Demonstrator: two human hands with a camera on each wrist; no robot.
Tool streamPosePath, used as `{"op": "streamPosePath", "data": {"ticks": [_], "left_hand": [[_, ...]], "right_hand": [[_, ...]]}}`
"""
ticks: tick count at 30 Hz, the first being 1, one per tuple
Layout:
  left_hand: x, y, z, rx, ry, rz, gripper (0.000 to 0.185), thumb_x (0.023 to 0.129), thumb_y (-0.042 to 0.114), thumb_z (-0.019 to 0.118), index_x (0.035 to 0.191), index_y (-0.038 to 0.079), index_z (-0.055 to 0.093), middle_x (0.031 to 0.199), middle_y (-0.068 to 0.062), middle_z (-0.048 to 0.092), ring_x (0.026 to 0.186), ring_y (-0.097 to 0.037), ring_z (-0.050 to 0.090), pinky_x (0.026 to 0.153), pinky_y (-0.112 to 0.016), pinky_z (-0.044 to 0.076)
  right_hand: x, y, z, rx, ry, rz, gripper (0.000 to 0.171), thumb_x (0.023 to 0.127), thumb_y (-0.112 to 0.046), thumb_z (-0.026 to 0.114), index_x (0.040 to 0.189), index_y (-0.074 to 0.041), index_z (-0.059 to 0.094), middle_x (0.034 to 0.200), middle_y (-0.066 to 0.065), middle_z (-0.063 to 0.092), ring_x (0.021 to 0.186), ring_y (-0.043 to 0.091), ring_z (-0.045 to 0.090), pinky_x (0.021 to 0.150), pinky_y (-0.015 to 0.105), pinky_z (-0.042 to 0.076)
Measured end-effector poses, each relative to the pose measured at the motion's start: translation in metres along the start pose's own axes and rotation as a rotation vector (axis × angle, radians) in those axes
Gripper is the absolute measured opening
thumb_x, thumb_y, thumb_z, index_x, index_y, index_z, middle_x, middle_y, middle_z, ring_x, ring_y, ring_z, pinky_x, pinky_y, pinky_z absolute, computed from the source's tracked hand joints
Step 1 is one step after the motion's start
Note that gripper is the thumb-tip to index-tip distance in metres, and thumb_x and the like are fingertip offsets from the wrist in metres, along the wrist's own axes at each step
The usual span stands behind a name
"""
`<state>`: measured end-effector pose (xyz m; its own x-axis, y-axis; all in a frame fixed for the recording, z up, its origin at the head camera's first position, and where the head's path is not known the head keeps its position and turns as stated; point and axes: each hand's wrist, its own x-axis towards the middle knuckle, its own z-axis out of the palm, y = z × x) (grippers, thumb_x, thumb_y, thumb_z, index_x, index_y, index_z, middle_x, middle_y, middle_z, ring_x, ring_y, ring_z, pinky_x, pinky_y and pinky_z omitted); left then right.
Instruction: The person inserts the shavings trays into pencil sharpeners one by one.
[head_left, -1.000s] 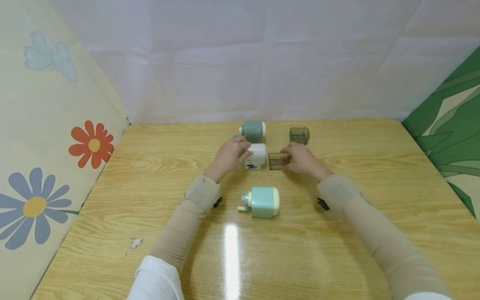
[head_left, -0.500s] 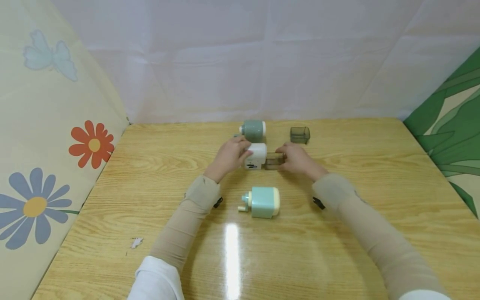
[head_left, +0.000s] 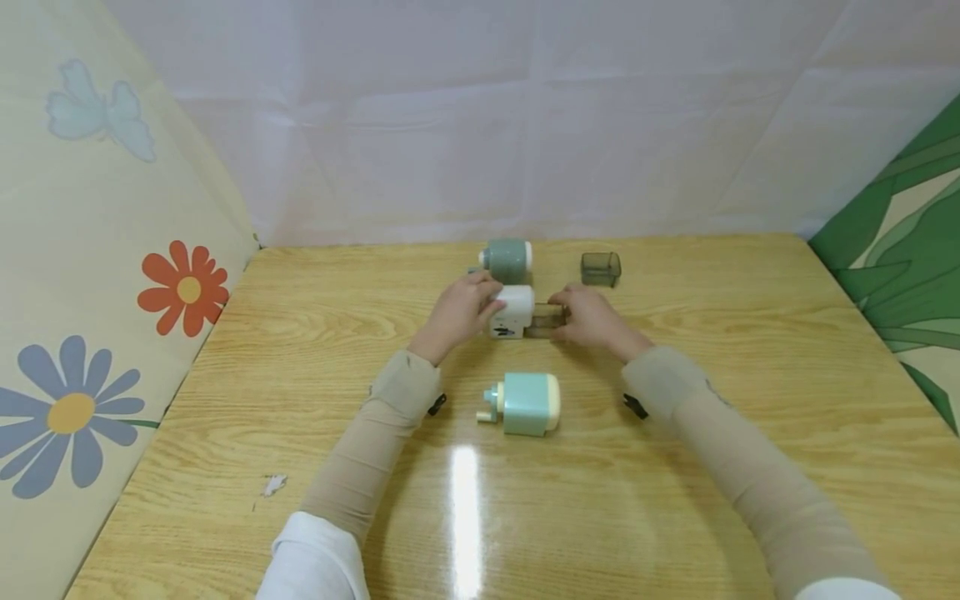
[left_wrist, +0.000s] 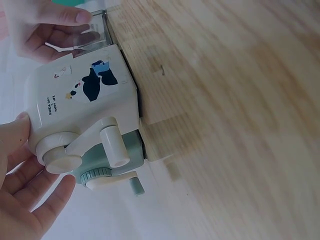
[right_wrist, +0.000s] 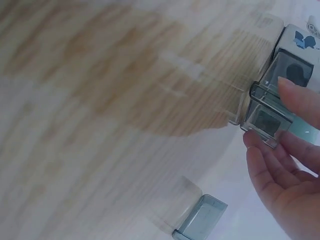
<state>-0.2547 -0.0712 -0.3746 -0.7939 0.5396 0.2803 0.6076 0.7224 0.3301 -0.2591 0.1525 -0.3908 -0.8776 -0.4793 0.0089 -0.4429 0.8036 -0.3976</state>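
Note:
A white crank pencil sharpener (head_left: 516, 305) with a panda picture (left_wrist: 92, 82) stands on the wooden table. My left hand (head_left: 459, 315) grips its crank end, thumb on the near side in the head view. At the opposite end, my right hand (head_left: 594, 320) pinches a see-through grey shavings drawer (right_wrist: 267, 112), which sits partway inside the sharpener's body. The drawer's inner end is hidden by the body. Behind the white sharpener is a dark green pencil sharpener (head_left: 508, 259), partly covered by it and my left hand.
A mint pencil sharpener (head_left: 527, 404) with a cream end stands nearer the front. Another see-through grey drawer (head_left: 601, 268) lies at the back, beyond my right hand. A white scuffed patch (head_left: 275, 484) marks the table (head_left: 225, 533) at front left. White cloth (head_left: 420, 125) hangs behind.
My right hand has moved left, sliding the drawer from just beside the white sharpener partway into it. My left hand and the white sharpener have stayed in place.

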Motion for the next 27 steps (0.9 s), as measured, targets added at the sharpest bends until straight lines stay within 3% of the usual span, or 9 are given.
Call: {"op": "streamPosePath", "data": {"ticks": [18, 27], "left_hand": [[-0.0002, -0.0016, 0.0007, 0.010, 0.029, 0.034, 0.027, 0.089, 0.020, 0.059, 0.107, 0.000, 0.063, 0.102, -0.010, 0.060, 0.082, -0.018, 0.056, 0.073, -0.025, 0.049], [-0.0001, -0.0015, 0.0017, -0.001, 0.039, 0.034, 0.027, 0.088, 0.019, 0.061, 0.107, 0.000, 0.063, 0.103, -0.010, 0.060, 0.085, -0.018, 0.056, 0.076, -0.025, 0.049]], "right_hand": [[0.0064, -0.0078, 0.0045, 0.023, 0.002, -0.029, 0.057, 0.068, -0.015, 0.079, 0.114, 0.008, 0.055, 0.098, 0.019, 0.054, 0.084, 0.029, 0.053, 0.074, 0.040, 0.050], [0.0052, -0.0046, 0.0067, 0.115, -0.013, -0.002, 0.072, 0.067, -0.014, 0.079, 0.125, 0.010, 0.044, 0.112, 0.023, 0.051, 0.094, 0.035, 0.054, 0.082, 0.046, 0.048]]}}
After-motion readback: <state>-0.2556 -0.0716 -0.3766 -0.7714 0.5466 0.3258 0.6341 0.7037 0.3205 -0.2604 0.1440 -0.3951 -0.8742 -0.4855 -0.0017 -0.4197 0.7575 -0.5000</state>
